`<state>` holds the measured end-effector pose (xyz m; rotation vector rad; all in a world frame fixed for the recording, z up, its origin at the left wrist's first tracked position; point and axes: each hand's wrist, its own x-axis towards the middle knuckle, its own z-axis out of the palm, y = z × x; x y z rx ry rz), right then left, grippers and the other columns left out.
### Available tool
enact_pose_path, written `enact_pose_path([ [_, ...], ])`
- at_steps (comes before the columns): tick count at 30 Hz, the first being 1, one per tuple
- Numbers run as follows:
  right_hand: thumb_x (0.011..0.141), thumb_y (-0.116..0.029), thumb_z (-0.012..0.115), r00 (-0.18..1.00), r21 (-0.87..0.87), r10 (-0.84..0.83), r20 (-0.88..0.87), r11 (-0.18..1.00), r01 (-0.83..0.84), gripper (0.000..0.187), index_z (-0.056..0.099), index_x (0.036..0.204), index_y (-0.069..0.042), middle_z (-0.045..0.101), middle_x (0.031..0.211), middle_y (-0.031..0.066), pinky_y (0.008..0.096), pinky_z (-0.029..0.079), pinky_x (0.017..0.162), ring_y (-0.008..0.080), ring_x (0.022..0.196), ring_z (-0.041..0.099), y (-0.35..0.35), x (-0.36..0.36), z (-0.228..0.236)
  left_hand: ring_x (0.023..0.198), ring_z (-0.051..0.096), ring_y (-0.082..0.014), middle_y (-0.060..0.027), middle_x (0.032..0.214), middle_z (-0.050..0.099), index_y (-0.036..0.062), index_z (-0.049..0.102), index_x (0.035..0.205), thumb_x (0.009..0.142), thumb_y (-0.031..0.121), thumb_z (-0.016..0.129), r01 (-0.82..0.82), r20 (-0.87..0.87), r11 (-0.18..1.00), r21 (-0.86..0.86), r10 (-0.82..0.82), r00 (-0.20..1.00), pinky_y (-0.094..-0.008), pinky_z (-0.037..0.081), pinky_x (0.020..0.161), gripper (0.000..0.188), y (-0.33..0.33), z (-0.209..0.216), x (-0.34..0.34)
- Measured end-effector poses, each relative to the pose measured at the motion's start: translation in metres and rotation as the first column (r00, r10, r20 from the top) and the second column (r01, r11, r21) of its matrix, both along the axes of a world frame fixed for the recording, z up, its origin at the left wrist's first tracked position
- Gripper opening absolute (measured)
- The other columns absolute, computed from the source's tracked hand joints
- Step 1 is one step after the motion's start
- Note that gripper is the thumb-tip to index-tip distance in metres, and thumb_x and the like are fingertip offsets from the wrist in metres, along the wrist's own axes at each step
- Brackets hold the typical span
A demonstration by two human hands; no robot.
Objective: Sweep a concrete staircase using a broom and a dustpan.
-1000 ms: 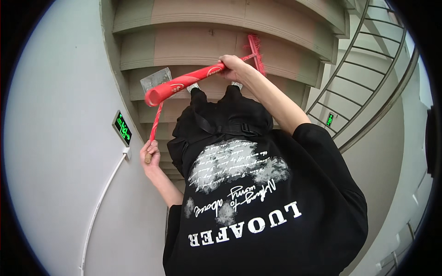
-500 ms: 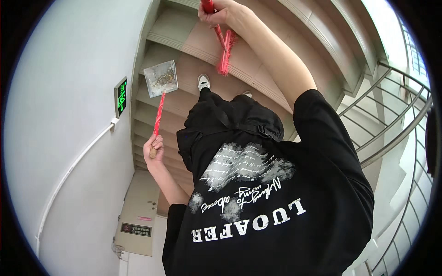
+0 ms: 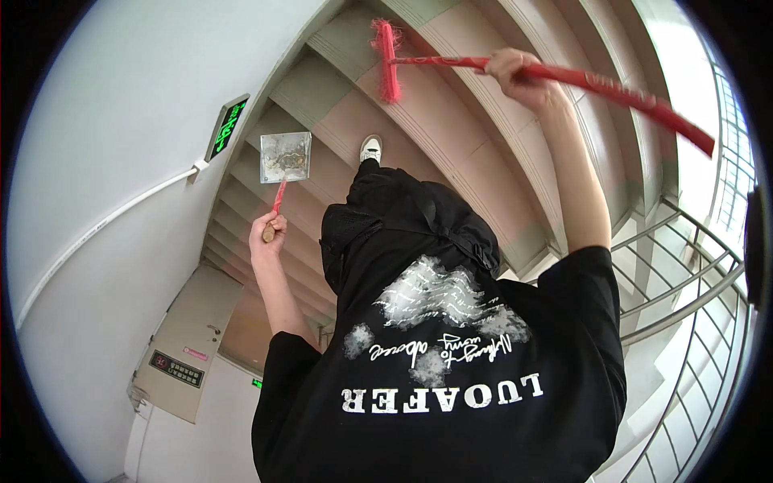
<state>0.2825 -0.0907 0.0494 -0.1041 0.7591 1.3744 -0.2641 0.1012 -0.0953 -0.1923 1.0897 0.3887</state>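
Note:
My left hand (image 3: 270, 229) is closed round the handle of a dustpan, near its brown end. The dustpan's metal pan (image 3: 285, 157) hangs level over the steps, with grey dust and debris in it. In my right hand (image 3: 518, 78) is a broom, gripped partway along its red handle (image 3: 612, 87). That handle slants across to the right, its end high near the right side. The broom's red bristled head (image 3: 390, 62) is at a stair step on the far left, beyond my white shoe (image 3: 371, 149). Whether the bristles touch the step I cannot tell.
Tiled stairs (image 3: 451, 97) curve round me. Along the left runs a white wall (image 3: 105, 145) with a green lit sign (image 3: 228, 127) and a white pipe (image 3: 105, 233). Metal railings (image 3: 684, 298) stand on the right. A beige door (image 3: 187, 342) is at the lower left.
My right hand has moved right, swinging the broom handle out to the right. The broom head has shifted farther away. The dustpan stays in my left hand, and one shoe has gone from view.

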Motion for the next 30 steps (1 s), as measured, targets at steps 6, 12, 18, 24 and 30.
enact_pose_path([
  [6,0.088,-0.015,0.053,0.392,-0.768,0.896,0.211,0.399,-0.500,0.014,0.051,0.079,-0.005,0.048,0.055,0.0018,0.0203,0.037,0.037,0.0095,0.041,0.042,-0.103,-0.126,0.003,0.053,0.041,-0.0086,-0.0056,0.065,0.044,-0.0028,0.042,0.088,0.083,-0.009,0.046,-0.028,0.016,0.997,-0.073,0.030,0.999,-0.0170,0.036,0.043,0.009,0.000,-0.017,0.004],
  [12,0.087,-0.025,0.052,-0.396,-0.987,0.912,0.106,0.146,0.072,0.030,0.058,0.089,0.004,0.058,0.065,0.0163,0.0387,0.046,0.054,0.0285,0.055,0.055,-0.194,-0.189,-0.039,0.053,0.040,-0.0085,-0.0054,0.065,0.043,-0.0024,0.042,0.088,0.083,-0.009,0.046,0.001,0.051,0.997,-0.082,0.004,0.999,-0.0173,0.035,0.042,0.009,-0.006,-0.036,0.011],
  [18,0.090,-0.016,0.046,-0.700,-0.923,0.713,0.034,0.291,0.252,0.042,0.042,0.131,-0.007,0.065,0.088,0.0229,0.0476,0.046,0.059,0.0389,0.072,0.063,-0.136,-0.167,-0.069,0.053,0.041,-0.0086,-0.0064,0.067,0.044,-0.0019,0.044,0.091,0.084,-0.008,0.047,0.081,0.023,0.992,-0.100,-0.079,0.997,-0.0173,0.035,0.042,0.010,0.002,-0.006,0.013],
  [24,0.080,-0.009,0.057,-0.773,-0.741,0.417,-0.478,0.281,0.610,0.049,0.049,0.128,-0.017,0.064,0.075,0.0123,0.0392,0.049,0.053,0.0273,0.063,0.064,0.010,-0.055,-0.130,0.054,0.041,-0.0091,-0.0079,0.072,0.046,0.0001,0.046,0.101,0.086,-0.007,0.047,0.149,0.123,0.988,-0.042,-0.143,0.982,-0.0174,0.035,0.041,0.016,-0.017,0.034,0.021],
  [30,0.087,-0.016,0.049,-0.751,-0.884,0.557,-0.354,0.064,0.464,0.053,0.039,0.136,-0.031,0.068,0.093,0.0111,0.0392,0.054,0.067,0.0283,0.083,0.067,0.004,-0.044,-0.168,0.054,0.042,-0.0101,-0.0091,0.075,0.047,-0.0002,0.046,0.106,0.087,-0.007,0.046,0.228,-0.080,0.973,0.048,-0.224,0.971,-0.0187,0.035,0.041,0.020,-0.039,0.057,0.001],
])
